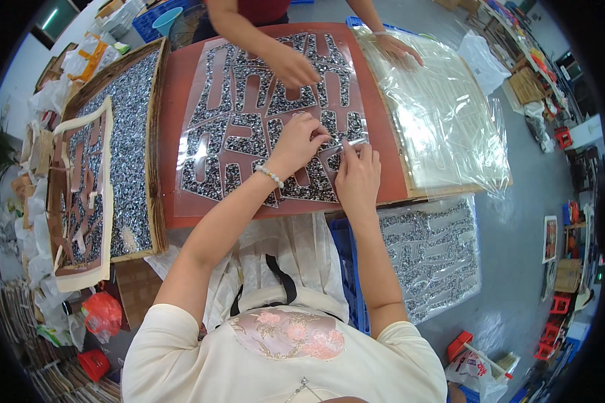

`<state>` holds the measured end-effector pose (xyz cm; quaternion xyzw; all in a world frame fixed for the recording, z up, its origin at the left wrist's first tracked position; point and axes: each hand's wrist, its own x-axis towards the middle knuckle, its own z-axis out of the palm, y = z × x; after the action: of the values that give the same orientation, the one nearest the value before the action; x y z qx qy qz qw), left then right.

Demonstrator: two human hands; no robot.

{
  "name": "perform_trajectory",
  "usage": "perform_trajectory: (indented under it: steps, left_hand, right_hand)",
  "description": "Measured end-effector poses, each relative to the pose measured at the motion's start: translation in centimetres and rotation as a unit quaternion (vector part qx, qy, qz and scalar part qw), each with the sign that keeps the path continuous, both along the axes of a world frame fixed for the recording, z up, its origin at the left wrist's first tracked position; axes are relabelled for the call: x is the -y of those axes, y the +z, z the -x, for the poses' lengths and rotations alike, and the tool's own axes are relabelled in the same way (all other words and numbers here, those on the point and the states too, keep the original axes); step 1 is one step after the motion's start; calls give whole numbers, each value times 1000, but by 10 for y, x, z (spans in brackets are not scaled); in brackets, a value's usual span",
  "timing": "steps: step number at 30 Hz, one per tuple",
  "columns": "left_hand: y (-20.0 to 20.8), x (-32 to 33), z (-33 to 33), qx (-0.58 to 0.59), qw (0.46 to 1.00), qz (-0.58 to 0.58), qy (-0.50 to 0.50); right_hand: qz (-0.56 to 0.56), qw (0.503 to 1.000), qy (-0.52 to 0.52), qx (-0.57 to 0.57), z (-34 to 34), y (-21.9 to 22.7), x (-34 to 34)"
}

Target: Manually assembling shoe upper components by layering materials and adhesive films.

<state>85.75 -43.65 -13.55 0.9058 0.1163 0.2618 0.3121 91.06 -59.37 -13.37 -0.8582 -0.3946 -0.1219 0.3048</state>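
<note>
Cream shirt [275, 373], nearest. Risk: a dragging wrist or sharp tug might crease or shift the glitter-patterned sheet [261, 121]. Sheet: flat on red worktop [381, 127], beneath left hand [302, 140] and right hand [360, 171]. Hands: close together, fingers bent; whether gripping, cannot tell.
</note>
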Motion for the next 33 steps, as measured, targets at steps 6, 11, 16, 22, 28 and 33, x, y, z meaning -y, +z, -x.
perform_trajectory:
  steps: [6, 11, 16, 22, 28, 33]
  left_hand:
    - [28, -8, 99, 5, 996, 61, 65]
    - [65, -50, 222, -13, 968, 23, 250]
    - [69, -98, 353, -85, 905, -109, 403]
    - [51, -108, 453, -284, 855, -36, 433]
    - [48, -101, 485, -230, 898, -68, 369]
    - [51, -103, 494, -221, 873, -114, 420]
  right_hand:
    - [112, 987, 36, 106, 7, -5, -35]
    - [210, 954, 47, 208, 26, 5, -59]
    - [261, 936, 82, 222, 52, 1, -76]
    - [133, 979, 69, 139, 62, -16, -63]
    - [9, 998, 66, 24, 94, -19, -32]
    - [-37, 997, 23, 58, 115, -9, -27]
